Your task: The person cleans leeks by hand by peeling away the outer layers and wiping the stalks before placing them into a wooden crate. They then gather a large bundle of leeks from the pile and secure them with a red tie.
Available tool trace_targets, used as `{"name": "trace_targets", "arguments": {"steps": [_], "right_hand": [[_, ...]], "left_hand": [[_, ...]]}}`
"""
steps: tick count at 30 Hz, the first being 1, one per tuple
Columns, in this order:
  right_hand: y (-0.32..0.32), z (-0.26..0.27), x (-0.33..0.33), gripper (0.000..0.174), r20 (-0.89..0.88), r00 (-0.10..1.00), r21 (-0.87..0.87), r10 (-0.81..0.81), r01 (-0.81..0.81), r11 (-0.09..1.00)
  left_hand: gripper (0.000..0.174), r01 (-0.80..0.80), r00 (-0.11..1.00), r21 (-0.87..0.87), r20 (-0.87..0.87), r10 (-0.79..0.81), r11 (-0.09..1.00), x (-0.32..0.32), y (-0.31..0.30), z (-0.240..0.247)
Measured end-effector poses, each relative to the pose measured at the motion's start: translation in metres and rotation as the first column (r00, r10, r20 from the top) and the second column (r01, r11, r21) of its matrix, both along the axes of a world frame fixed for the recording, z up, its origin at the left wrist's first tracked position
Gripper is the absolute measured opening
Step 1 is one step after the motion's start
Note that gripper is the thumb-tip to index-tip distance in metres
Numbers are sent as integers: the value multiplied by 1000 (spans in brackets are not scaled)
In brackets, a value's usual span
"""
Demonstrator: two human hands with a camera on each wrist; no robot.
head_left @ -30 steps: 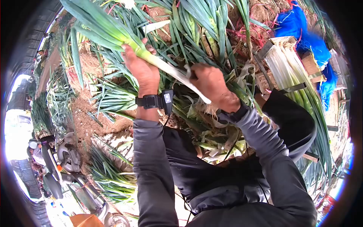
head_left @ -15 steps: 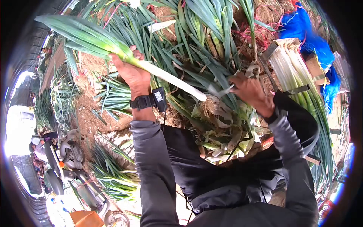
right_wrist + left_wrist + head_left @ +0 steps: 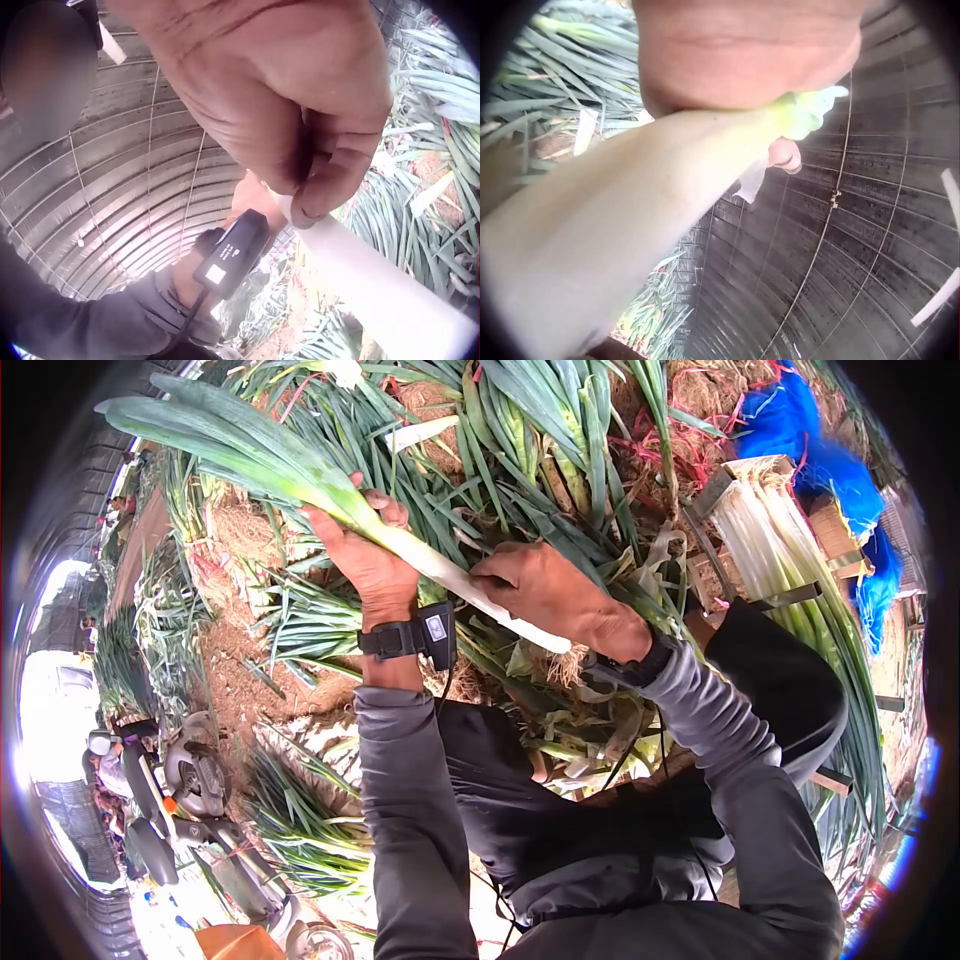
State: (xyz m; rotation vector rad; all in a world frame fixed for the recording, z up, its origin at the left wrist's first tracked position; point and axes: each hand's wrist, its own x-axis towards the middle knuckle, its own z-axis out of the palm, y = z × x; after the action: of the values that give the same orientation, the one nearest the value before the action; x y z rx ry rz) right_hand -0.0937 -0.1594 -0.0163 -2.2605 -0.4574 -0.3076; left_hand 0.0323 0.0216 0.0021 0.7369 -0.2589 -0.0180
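A long leek (image 3: 432, 563) lies diagonally in the head view, green leaves to the upper left and white root end to the lower right. My left hand (image 3: 368, 555) grips it where green turns to white. The right hand (image 3: 550, 592) is at the white shaft, thumb and fingertips pinching its surface. In the right wrist view those pinching fingers (image 3: 322, 187) touch the pale stalk (image 3: 375, 285). The left wrist view has the white shaft (image 3: 630, 202) large, with the left hand (image 3: 750, 56) around it.
Bunches of leeks (image 3: 540, 420) lie beyond the hands. At the right, trimmed leeks (image 3: 770, 530) rest in a wooden rack beside blue netting (image 3: 780, 425). Loose peeled leaves (image 3: 600, 725) lie below the right hand. A motorbike (image 3: 195, 780) stands at the lower left.
The right hand first moved away to the right with a pale strip, then came back to the white shaft. The left hand and leek shifted left, then slightly right again.
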Motion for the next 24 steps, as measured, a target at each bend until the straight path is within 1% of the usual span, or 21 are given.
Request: {"name": "trace_targets", "arguments": {"steps": [1,2,5,6,7,9,11,12,15,16,17,18,19,20,21,22,23,24], "right_hand": [[2,0,-2,17,10,1000,-16,-15,16,1000],[8,-3,-4,15,96,992,-77,-81,88,993],[9,-4,1,15,16,982,-134,-188,189,973],[3,-3,9,18,25,968,-22,-248,249,968],[-3,-1,16,18,0,949,25,-315,315,949],[-1,7,21,18,72,940,204,-333,312,928],[11,19,21,19,77,977,236,-199,176,956],[15,23,22,20,82,987,252,-135,110,961],[14,18,38,26,-20,999,329,-47,51,943],[11,16,41,22,0,999,321,-48,45,946],[7,14,36,22,-149,988,377,33,26,926],[3,32,23,23,-288,950,434,122,15,901],[-2,51,9,24,-409,887,487,214,14,873],[-7,62,-11,20,-423,842,646,336,20,763],[-17,65,-27,17,-331,867,708,372,-32,705],[-29,48,-34,14,-214,884,826,416,-64,560],[-43,41,-42,13,-210,865,915,456,10,403],[-58,32,-51,12,-229,867,959,443,121,257]], "left_hand": [[75,3,1000,-5,4,-3,1000,-1,0,0],[74,-23,1000,20,-9,23,1000,-1,-2,0],[71,-25,999,-9,-38,24,1000,-2,-4,1],[70,-26,999,2,-37,26,1000,-4,-3,3],[69,-28,999,12,-38,28,1000,-5,-3,4],[68,-40,998,32,-36,41,999,-7,-5,6],[66,-50,998,58,-35,52,997,-9,-12,6],[61,-27,998,58,-47,30,998,-12,-14,9],[56,54,998,30,-41,-52,998,-18,-24,12],[50,60,998,6,-34,-60,998,-18,-25,10],[49,26,999,49,-25,-25,998,-18,-24,9],[48,-9,1000,92,-12,10,996,-16,-24,8],[47,-44,999,133,7,43,990,-13,-24,8],[43,-112,994,125,22,110,986,-9,-24,6],[40,-127,992,107,30,125,986,-6,-21,3],[39,-154,988,93,26,152,984,0,-17,-1],[38,-172,985,81,19,171,982,4,-14,-5],[39,-184,983,83,11,184,979,8,-9,-12]]}}
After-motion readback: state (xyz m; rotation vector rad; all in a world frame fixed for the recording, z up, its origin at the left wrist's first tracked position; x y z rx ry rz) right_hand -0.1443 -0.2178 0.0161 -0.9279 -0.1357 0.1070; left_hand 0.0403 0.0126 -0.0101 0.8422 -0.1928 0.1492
